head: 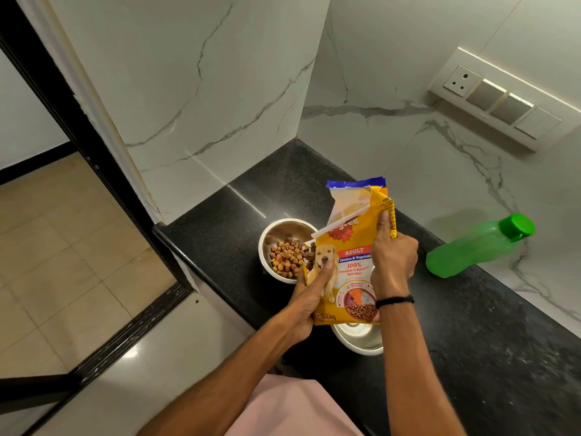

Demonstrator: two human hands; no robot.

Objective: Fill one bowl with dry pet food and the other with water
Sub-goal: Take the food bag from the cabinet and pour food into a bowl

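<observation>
— Where the black counter (471, 325) runs from lower right toward the middle of the frame, what sits on it?

— Biggest is a green bottle (471, 247) lying on its side at right, capped, against the marble wall. At centre, a yellow dog food bag (345, 262) is held up above the counter, its torn top open.

— Who grips it?

— Both hands. The left hand (306, 305) clasps the bag's lower left edge, thumb across the printed dog. The right hand (393, 256) clamps the right edge, fingers wrapped round.

— And the bowls?

— One steel bowl (276, 247), just left of the bag, holds kibble (287, 258). A second bowl (358, 338) shows below the bag, looking empty.
</observation>
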